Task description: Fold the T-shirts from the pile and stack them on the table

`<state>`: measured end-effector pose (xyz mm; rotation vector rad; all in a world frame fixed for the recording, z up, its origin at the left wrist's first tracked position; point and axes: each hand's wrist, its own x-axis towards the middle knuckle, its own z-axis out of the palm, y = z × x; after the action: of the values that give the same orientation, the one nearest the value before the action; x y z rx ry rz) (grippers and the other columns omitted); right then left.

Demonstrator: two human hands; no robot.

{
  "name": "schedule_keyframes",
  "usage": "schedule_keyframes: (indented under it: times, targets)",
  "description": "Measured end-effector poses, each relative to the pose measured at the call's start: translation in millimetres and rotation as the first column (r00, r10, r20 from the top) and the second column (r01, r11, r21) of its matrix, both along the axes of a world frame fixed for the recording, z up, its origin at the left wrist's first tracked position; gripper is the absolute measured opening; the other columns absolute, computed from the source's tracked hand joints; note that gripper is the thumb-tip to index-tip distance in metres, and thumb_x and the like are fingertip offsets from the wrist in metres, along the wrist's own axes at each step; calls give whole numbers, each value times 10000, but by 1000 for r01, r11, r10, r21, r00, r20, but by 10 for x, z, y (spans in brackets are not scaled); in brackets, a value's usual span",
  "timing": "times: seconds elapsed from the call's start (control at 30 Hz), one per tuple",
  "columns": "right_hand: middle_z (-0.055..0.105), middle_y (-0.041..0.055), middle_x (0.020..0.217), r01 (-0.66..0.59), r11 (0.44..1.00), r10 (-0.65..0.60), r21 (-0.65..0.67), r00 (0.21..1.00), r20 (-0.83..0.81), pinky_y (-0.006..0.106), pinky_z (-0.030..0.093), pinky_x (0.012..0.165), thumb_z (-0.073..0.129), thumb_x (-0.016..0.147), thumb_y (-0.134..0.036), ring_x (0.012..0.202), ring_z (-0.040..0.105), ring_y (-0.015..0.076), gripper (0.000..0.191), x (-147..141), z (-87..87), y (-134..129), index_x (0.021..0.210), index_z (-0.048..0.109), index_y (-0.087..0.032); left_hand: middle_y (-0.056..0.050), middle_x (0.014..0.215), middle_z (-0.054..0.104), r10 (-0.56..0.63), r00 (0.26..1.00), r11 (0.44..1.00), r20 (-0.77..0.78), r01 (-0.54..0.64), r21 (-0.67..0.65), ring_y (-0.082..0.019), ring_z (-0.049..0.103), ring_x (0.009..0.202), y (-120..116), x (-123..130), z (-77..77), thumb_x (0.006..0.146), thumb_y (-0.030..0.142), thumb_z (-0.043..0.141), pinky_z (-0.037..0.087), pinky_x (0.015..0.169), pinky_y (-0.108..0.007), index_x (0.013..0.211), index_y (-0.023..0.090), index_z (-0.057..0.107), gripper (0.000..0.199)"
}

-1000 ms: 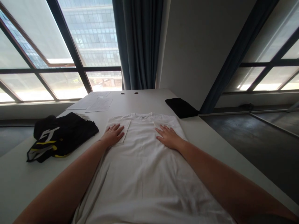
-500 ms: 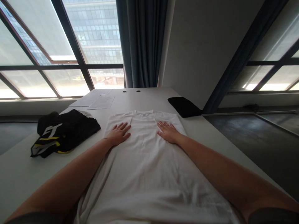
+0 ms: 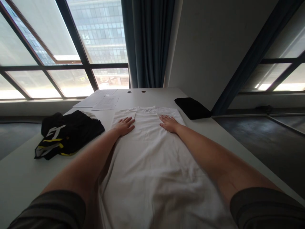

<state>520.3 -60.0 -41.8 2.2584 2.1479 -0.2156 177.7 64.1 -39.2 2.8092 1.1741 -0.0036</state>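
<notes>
The white T-shirt (image 3: 145, 152) runs long-ways ahead; left hand (image 3: 124, 127) and right hand (image 3: 169, 123) lie flat on it, spread, about equally near the collar (image 3: 147, 110).

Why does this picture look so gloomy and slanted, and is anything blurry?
Head view: glare from the left-hand window washes out its lower panes, while the white shirt looks greyish; head view: the flat black item shows almost no detail; head view: the right-hand curtain leans steeply, probably lens distortion; head view: the shirt's nearest part looks soft.
</notes>
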Motion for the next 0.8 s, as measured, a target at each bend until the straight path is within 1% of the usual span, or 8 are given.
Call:
schedule_keyframes:
  times: [0.17, 0.33, 0.43, 0.53, 0.6, 0.7, 0.73, 0.8]
  targets:
    - [79, 9, 1737, -13, 1000, 13, 21, 1000, 0, 557, 110, 1310, 260, 1045, -578, 1615, 111, 281, 740, 113, -22, 293, 1698, 172, -241, -24, 1745, 166, 0, 1000, 1000, -6, 0, -1, -273, 136, 1624, 269, 90, -6, 1018, 613, 246, 145, 1320, -516, 1649, 322, 268, 694]
    - [87, 8, 1736, -17, 999, 17, 30, 1000, 2, 536, 110, 1314, 274, 1052, -568, 1614, 121, 273, 720, 205, -20, 520, 1695, 184, -258, -25, 1746, 157, 3, 1000, 1000, -18, -3, 3, -271, 138, 1623, 469, 165, -6, 1021, 608, 254, 150, 1322, -482, 1650, 316, 267, 693]
    - [100, 3, 1734, -14, 999, 14, 40, 1000, -2, 519, 105, 1319, 290, 1054, -558, 1614, 124, 262, 707, 258, -43, 631, 1692, 200, -268, -32, 1745, 162, 7, 1000, 1000, -25, -7, 6, -275, 160, 1618, 559, 202, -11, 1024, 595, 268, 161, 1316, -490, 1646, 319, 274, 682]
    - [137, 0, 1729, -17, 997, 18, 70, 1000, -14, 506, 131, 1317, 318, 1055, -535, 1606, 160, 262, 687, 293, -88, 691, 1686, 233, -275, -32, 1736, 211, 9, 1000, 1000, -11, -9, 26, -277, 206, 1603, 585, 229, 5, 1029, 571, 278, 191, 1304, -494, 1633, 329, 308, 651]
    - [240, 8, 1707, -26, 989, 29, 145, 1000, -12, 459, 199, 1302, 356, 1051, -489, 1575, 253, 255, 644, 297, -105, 684, 1654, 334, -264, -43, 1711, 285, 22, 1000, 998, 17, -23, 61, -283, 288, 1566, 543, 244, 41, 1031, 549, 296, 242, 1282, -482, 1615, 330, 351, 627]
    - [491, 69, 1571, -8, 950, 5, 313, 1000, 8, 364, 309, 1231, 359, 1046, -366, 1449, 426, 235, 531, 272, -66, 600, 1500, 568, -185, -109, 1632, 404, 71, 993, 981, 93, -86, 172, -325, 390, 1482, 349, 250, 137, 1032, 497, 329, 296, 1234, -512, 1593, 272, 398, 608]
    - [552, 110, 1502, 14, 932, -20, 363, 1000, 12, 370, 330, 1203, 336, 1046, -329, 1398, 462, 250, 512, 259, -35, 558, 1427, 622, -143, -128, 1598, 438, 82, 990, 969, 118, -107, 224, -341, 415, 1451, 240, 239, 174, 1033, 471, 341, 310, 1216, -530, 1572, 245, 432, 592]
    - [612, 183, 1376, 72, 892, -91, 447, 996, 22, 428, 351, 1150, 298, 1043, -290, 1306, 496, 299, 499, 229, 39, 461, 1295, 678, -87, -144, 1543, 485, 88, 985, 943, 148, -130, 307, -357, 468, 1388, -58, 174, 241, 1030, 427, 378, 351, 1176, -550, 1503, 208, 519, 540]
